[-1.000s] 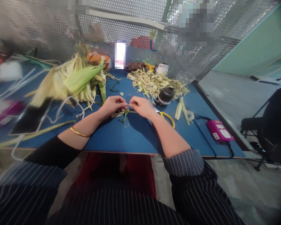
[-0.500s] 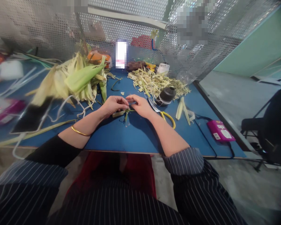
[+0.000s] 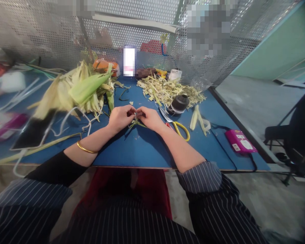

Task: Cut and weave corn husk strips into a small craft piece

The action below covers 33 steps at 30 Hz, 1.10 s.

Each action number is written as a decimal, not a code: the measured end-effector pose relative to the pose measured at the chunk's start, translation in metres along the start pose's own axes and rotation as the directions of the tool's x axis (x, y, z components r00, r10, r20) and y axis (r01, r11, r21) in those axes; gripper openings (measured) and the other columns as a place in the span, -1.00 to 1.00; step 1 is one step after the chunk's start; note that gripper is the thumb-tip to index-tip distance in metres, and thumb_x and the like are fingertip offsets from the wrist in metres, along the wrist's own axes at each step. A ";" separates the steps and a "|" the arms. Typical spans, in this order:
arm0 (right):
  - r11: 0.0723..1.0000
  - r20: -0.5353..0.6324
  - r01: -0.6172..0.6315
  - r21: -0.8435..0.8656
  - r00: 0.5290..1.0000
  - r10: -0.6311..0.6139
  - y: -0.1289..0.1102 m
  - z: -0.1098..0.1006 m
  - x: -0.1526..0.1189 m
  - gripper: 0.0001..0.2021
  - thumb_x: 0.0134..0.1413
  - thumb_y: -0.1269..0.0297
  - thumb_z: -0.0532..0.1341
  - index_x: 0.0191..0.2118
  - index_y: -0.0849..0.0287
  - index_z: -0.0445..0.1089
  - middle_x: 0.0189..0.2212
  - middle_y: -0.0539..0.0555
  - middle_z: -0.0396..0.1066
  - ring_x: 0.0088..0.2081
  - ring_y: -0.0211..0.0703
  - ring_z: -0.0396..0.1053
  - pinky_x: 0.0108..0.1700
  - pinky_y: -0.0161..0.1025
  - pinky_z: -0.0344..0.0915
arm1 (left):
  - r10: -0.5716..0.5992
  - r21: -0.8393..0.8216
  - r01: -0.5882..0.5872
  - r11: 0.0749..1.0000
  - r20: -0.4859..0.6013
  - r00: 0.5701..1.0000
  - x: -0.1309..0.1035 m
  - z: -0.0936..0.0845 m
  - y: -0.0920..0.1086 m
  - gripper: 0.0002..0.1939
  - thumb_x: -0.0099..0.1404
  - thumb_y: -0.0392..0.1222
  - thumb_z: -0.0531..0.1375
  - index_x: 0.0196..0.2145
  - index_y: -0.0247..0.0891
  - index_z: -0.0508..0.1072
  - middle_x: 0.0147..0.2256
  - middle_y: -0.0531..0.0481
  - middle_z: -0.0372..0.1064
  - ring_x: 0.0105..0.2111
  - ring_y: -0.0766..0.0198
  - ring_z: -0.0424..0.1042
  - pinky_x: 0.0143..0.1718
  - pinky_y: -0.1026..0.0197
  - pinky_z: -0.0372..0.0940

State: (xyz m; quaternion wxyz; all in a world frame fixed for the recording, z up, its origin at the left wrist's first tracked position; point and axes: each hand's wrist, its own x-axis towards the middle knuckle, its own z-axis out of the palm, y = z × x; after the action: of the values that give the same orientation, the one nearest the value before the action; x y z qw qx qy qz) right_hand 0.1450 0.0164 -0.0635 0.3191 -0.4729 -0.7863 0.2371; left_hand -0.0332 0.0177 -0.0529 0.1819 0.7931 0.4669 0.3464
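Observation:
My left hand (image 3: 120, 117) and my right hand (image 3: 150, 118) meet above the middle of the blue table, fingertips pinched close together. Between them is a small piece made of green corn husk strips (image 3: 136, 123), its ends sticking out below the fingers. Just what each fingertip grips is partly hidden. Right of my right hand lie scissors (image 3: 180, 129) with yellow handles, their blades pointing up-left. Beside the blades a black cone of thread (image 3: 180, 104) lies tilted.
A heap of corn husks (image 3: 83, 88) covers the back left, near a dark phone (image 3: 34, 130) and white cord. Husk scraps (image 3: 165, 88) pile up at the back. Husk strips (image 3: 195, 118) and a magenta power strip (image 3: 241, 140) lie right. Perforated metal panels (image 3: 142, 30) stand behind.
My right fingers, raised and loose before, have closed in beside the left fingertips at the husk piece. The piece has turned, and its strips now spread differently. The view has shifted slightly.

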 end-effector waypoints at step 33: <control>0.988 -0.128 -0.153 -0.006 0.980 0.151 0.006 0.002 0.005 -0.90 0.01 0.36 0.15 -0.41 0.17 0.41 -0.43 0.00 0.39 -0.37 -0.24 0.27 -0.24 -0.26 0.18 | 0.165 0.222 -0.146 0.964 -0.072 0.984 -0.002 0.001 0.002 -0.82 0.25 -0.14 0.14 -0.38 -0.20 0.53 -0.34 -0.05 0.49 -0.28 0.20 0.42 -0.25 0.21 0.20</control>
State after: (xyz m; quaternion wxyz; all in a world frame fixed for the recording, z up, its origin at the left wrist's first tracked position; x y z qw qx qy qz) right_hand 0.1455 0.0238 -0.0669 0.3456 -0.5484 -0.7278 0.2239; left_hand -0.0318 0.0153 -0.0533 0.0457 0.8259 0.4458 0.3423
